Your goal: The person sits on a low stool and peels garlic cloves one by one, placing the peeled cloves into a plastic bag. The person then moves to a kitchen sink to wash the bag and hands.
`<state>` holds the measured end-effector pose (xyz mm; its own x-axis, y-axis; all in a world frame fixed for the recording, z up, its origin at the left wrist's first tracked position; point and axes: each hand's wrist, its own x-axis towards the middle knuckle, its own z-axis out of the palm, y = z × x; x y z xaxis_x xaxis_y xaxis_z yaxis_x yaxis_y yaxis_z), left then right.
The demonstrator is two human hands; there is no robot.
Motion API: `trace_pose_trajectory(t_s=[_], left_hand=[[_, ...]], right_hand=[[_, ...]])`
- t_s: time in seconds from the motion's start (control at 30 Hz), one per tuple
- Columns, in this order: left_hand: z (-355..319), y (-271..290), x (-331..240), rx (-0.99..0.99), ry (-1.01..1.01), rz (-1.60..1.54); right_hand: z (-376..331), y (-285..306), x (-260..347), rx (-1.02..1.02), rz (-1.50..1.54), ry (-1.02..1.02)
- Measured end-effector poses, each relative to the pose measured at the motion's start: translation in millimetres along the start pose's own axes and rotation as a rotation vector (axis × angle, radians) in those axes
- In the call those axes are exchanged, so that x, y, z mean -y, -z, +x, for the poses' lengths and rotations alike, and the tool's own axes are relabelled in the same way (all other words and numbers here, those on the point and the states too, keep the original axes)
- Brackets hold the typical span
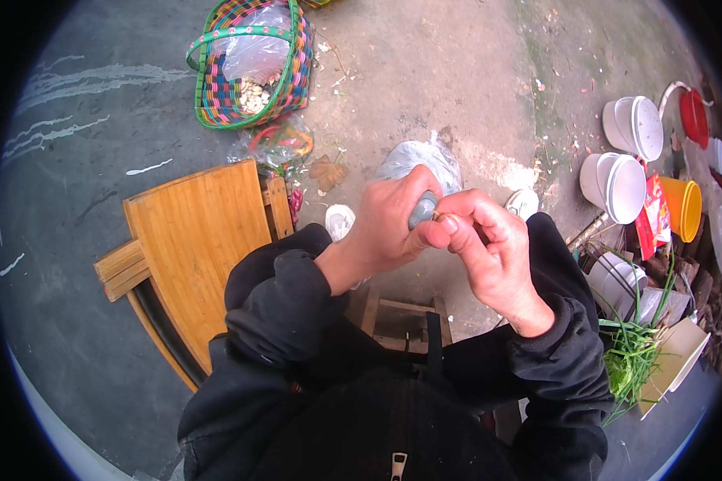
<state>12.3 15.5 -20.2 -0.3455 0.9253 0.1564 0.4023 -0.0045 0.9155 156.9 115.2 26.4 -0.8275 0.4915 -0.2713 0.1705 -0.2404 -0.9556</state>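
Observation:
Both hands meet in the middle, above a pale plastic bag (413,159) on the ground. My left hand (377,220) is closed round a grey, rounded object (423,210); only its blunt end shows past the thumb, so its kind is unclear. My right hand (493,248) pinches thumb and forefinger together right beside that end. A tiny brownish bit (436,216) shows at these fingertips, too small to name. Thumb tips of both hands are nearly touching. The bag is partly hidden behind my hands.
A colourful woven basket (298,68) with a plastic bag and pale pieces stands far left. Near left is a folded wooden chair (196,228). White buckets (624,188), a yellow bucket (682,210) and green leafy stalks (630,365) line the right. A small wooden stool (405,309) is between my legs.

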Motion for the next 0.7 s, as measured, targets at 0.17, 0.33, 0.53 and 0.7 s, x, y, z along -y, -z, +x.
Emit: trace_pose_trajectory(t_s=[0.17, 0.33, 0.53, 0.7], left_hand=[[1, 0, 0, -0.021, -0.011, -0.041], [-1, -1, 1, -0.024, -0.006, -0.075], [0, 4, 2, -0.02, 0.04, -0.08], [3, 8, 3, -0.01, -0.013, -0.01]], right_hand=[[1, 2, -2, 0.052, 0.36, -0.233], [4, 2, -5, 0.075, 0.511, -0.281], [8, 6, 0, 0.051, 0.238, -0.157], [7, 11, 6, 0.034, -0.028, -0.076]])
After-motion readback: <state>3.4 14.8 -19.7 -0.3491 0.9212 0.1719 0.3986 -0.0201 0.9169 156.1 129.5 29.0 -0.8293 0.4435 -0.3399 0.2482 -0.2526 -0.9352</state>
